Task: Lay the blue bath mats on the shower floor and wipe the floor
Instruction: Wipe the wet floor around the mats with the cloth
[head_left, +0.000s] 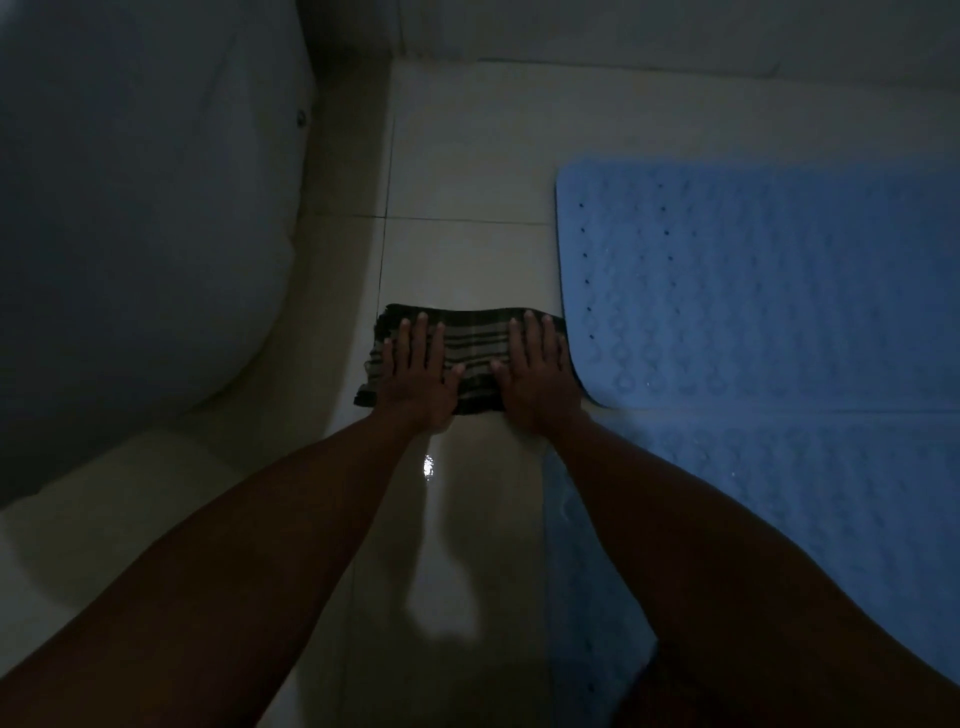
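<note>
A big white toilet (130, 234) fills the left side in the dim light, a small round metal fitting (301, 118) on its edge, with the pale wall (623, 26) rising beyond along the back.

bare floor (457, 171) runs open ahead, hemmed by the toilet (140, 208) left and blue mat (769, 291) right.

No text, label or number can be read anywhere (dim light).

blue bath mats (769, 291) flat on tiled floor (457, 145).
</note>
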